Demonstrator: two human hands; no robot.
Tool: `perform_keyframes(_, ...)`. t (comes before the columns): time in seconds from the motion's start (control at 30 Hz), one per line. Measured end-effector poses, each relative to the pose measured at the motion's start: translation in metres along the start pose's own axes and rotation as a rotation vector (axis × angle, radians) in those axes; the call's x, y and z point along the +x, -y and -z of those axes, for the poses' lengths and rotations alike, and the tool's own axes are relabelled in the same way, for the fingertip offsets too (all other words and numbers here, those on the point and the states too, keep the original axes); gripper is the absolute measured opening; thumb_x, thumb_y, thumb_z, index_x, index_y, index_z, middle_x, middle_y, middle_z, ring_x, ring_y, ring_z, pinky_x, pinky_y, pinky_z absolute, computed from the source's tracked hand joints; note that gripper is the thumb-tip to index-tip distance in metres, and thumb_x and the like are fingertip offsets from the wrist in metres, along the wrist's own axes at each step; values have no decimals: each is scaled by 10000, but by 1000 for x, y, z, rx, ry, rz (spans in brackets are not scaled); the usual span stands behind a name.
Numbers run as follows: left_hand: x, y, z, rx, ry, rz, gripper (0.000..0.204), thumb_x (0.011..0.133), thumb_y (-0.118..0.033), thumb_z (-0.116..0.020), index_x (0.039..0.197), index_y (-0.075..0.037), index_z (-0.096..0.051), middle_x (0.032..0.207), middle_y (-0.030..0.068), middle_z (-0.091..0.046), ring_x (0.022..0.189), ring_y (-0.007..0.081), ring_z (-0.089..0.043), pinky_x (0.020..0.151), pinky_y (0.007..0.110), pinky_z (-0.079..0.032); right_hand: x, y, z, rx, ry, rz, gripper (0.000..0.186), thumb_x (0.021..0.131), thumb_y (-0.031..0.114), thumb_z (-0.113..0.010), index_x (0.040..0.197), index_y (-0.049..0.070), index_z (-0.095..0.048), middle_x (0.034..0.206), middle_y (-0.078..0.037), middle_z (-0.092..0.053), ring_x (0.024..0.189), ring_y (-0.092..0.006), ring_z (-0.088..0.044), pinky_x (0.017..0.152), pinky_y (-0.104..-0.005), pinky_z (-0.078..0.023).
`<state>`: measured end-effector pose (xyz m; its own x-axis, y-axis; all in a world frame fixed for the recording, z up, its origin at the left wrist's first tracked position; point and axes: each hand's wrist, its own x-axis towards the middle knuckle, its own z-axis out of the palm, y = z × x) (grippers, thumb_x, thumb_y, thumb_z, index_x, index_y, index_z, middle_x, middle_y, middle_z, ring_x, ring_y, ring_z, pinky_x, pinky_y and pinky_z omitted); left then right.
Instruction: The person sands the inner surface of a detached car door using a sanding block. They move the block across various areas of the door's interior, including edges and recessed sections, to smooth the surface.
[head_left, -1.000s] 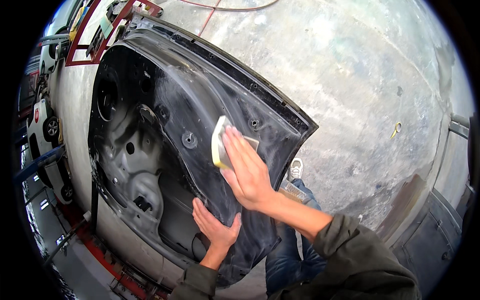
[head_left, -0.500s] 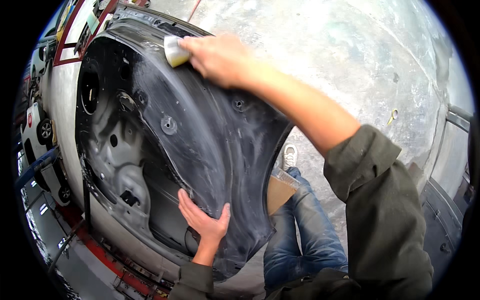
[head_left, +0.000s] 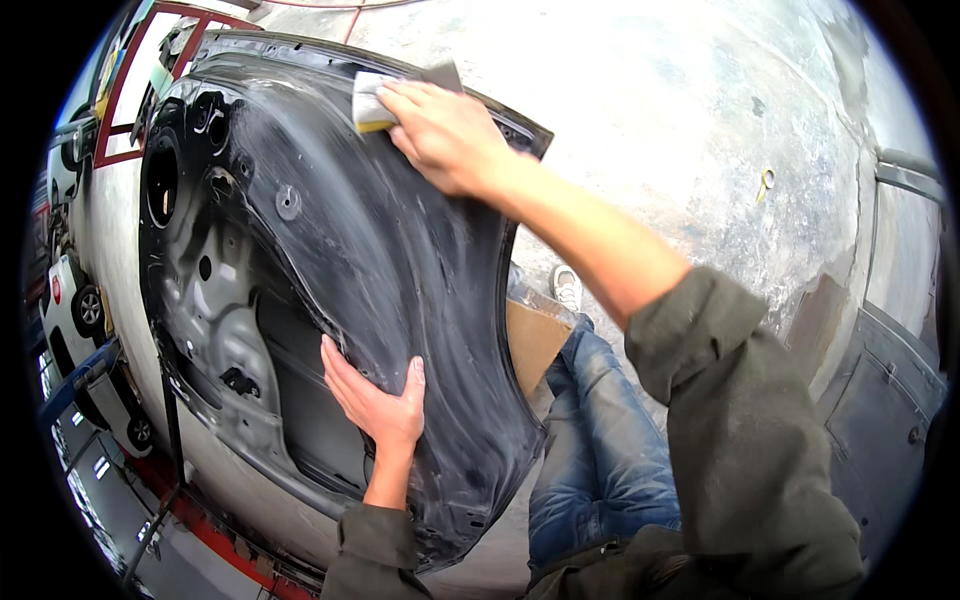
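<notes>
A black car door [head_left: 430, 250] with dull, scuffed grey patches stands tilted in front of me. My right hand [head_left: 448, 138] is closed on a sanding pad [head_left: 370, 98], a grey abrasive sheet around a block with a yellow edge, pressed to the upper part of the panel. A loose grey flap sticks out past the fingers. Lower down, my left hand [head_left: 383, 408] lies on the panel beside the big opening, thumb spread from the fingers, holding nothing. Bare inner metal [head_left: 225, 320] shows through the opening.
A brown cardboard piece [head_left: 535, 340] sits between the door and my legs. A yellow tape roll [head_left: 766, 183] lies on the concrete floor at right. Another dark panel [head_left: 880, 390] leans far right. White cars [head_left: 75, 330] and a red frame [head_left: 120, 155] are at left.
My right hand and the sanding pad have slid rightward across the upper panel, and the sheet's flap now shows. The door sits further left in view. My left hand keeps its place on it.
</notes>
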<state>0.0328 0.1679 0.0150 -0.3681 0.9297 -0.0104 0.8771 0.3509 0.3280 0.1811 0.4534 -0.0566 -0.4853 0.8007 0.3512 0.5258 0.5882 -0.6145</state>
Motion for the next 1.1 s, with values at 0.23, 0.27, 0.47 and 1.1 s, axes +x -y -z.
perform_keyframes(0.23, -2, 4, 2, 40, -34, 9, 1039, 833, -383, -829, 1595, 36, -261, 1584, 275, -372, 1438, 448, -377, 1197, 512, -298, -85, 44, -9, 179, -452, -378, 574, 919, 56, -614, 1472, -42, -495, 1506, -241, -526, 1395, -395, -511, 1174, -435, -422)
perform_keyframes(0.27, -3, 3, 1, 39, -33, 8, 1037, 837, -392, -826, 1595, 38, -263, 1584, 275, -374, 1439, 448, -376, 1198, 511, -297, -88, 48, -11, 223, -518, -432, 587, 913, 31, -607, 1482, -44, -484, 1515, -249, -514, 1402, -404, -503, 1177, -440, -419)
perform_keyframes(0.47, -2, 3, -5, 69, -64, -22, 1066, 824, -441, -822, 1588, 47, -262, 1564, 280, -390, 1408, 448, -401, 1177, 525, -311, -203, 113, -42, 242, -384, -493, 733, 837, -44, -610, 1543, -35, -415, 1597, -264, -410, 1470, -402, -431, 1223, -436, -369)
perform_keyframes(1.1, -5, 8, -3, 55, -84, -9, 1061, 829, -457, -824, 1587, 39, -273, 1571, 268, -392, 1440, 436, -384, 1199, 511, -301, -226, 70, 67, 396, -300, -934, 330, 953, 295, -585, 1145, 41, -670, 901, -229, -711, 861, -436, -696, 762, -525, -517)
